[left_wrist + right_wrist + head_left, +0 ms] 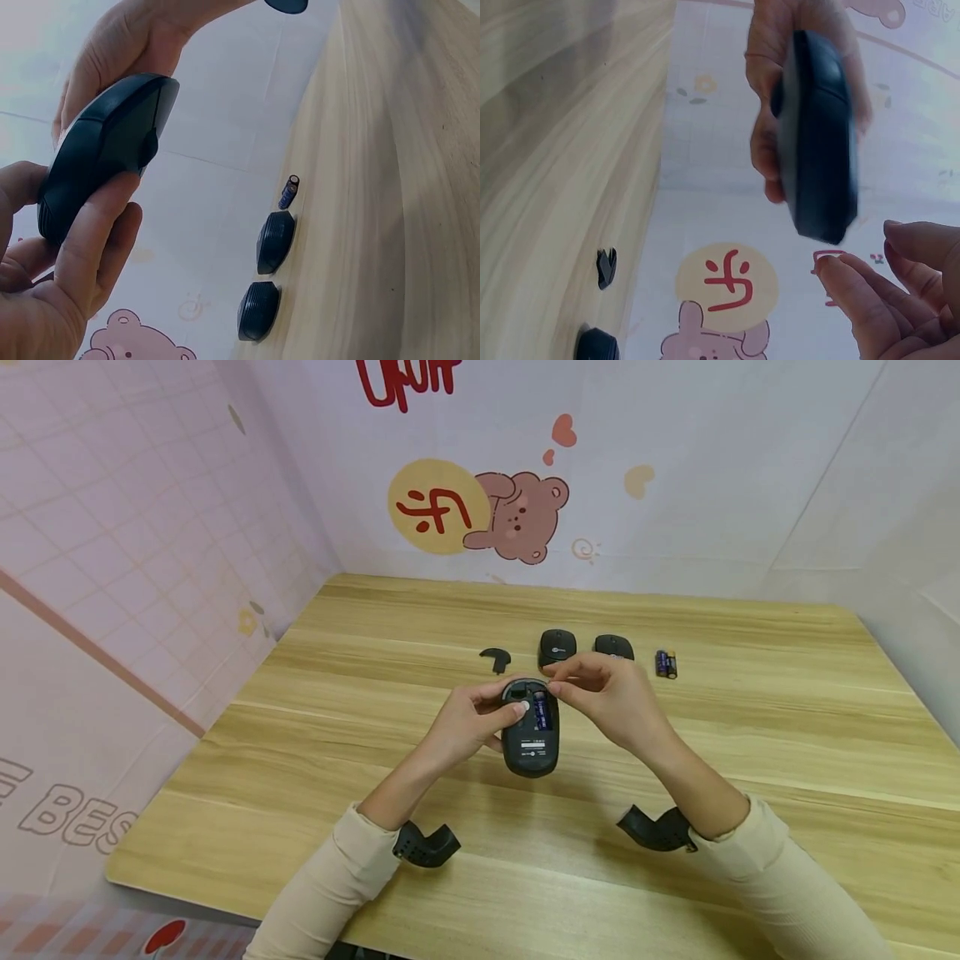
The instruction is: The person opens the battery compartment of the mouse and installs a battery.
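Probably light, stiff and slick, the upturned mouse [529,739] is above the table [360,685], best held by its sides, the left hand [472,718] gripping it, the right hand [617,700] empty beside it, fingers parted.

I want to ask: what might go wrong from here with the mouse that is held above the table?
The battery could slip out, since it lies exposed in the mouse. The mouse itself could drop onto the table, as only the left grip seems to support it. Also, the curved piece lies loose near the other mice, so a careless reach might knock it away.
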Demonstrator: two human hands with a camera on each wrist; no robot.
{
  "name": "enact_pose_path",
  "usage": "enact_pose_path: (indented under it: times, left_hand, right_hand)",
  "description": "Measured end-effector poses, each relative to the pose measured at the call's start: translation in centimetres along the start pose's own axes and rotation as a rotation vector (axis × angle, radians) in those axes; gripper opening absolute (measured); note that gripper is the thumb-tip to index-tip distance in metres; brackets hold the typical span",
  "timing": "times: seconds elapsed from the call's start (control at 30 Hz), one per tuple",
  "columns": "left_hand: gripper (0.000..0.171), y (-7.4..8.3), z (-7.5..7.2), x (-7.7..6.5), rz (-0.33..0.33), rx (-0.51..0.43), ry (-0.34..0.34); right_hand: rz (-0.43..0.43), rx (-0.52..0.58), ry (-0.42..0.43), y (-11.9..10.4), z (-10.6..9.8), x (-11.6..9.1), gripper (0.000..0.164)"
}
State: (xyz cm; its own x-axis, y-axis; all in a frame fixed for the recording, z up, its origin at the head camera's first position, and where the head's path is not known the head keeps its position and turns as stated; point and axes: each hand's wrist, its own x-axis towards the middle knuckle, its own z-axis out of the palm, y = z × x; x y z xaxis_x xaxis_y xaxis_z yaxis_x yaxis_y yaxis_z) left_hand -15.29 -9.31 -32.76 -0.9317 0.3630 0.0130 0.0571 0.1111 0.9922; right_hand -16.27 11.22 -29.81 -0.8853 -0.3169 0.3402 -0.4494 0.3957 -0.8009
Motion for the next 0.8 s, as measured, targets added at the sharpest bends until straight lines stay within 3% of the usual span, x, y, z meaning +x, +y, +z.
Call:
enact_pose_path:
  times: [0.33, 0.67, 0.8]
  left_hand:
    - [0.045, -1.2, -0.7, 0.7, -0.098, 0.005, 0.108]
    - [0.058, -1.7, -2.8, 2.2, -0.102, -0.038, 0.147]
    - [0.054, -1.7, -4.0, 3.0, -0.082, -0.054, 0.178]
  right_hand:
    - [0.021, -0.028, -0.016, 0.9, -0.8, -0.6, 0.011]
    - [0.036, -0.039, -0.048, 1.6, -0.8, -1.0, 0.011]
    - [0.038, -0.041, -0.066, 1.8, -0.8, -1.0, 0.012]
